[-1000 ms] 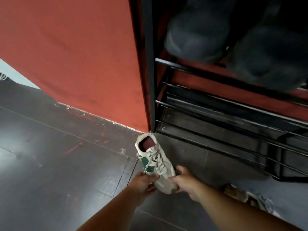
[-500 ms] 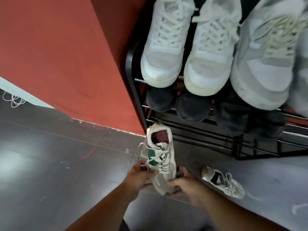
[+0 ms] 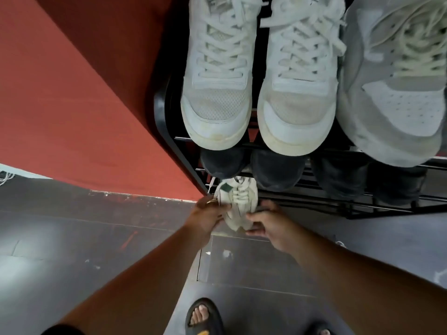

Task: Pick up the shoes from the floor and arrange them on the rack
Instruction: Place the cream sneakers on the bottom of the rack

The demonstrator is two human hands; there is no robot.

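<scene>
A small cream sneaker with a green patch [image 3: 238, 204] is held between both hands at the lower left corner of the black metal rack [image 3: 164, 110]. Its heel end points under the rack's lower shelf and is partly hidden by the dark shoes above it. My left hand [image 3: 208, 217] grips the sneaker's left side. My right hand [image 3: 266, 224] pinches its toe end from the right.
Two white sneakers [image 3: 256, 76] and a grey one [image 3: 396, 76] fill the rack's top shelf; several dark shoes [image 3: 278, 172] sit on the shelf below. A red wall [image 3: 72, 105] borders the rack's left side. My sandalled foot [image 3: 204, 317] stands on the grey tiled floor.
The view has risen and tipped down over the rack. Both hands have pushed the cream sneaker forward, heel first, under the dark shoes. The second cream sneaker on the floor has left the view.
</scene>
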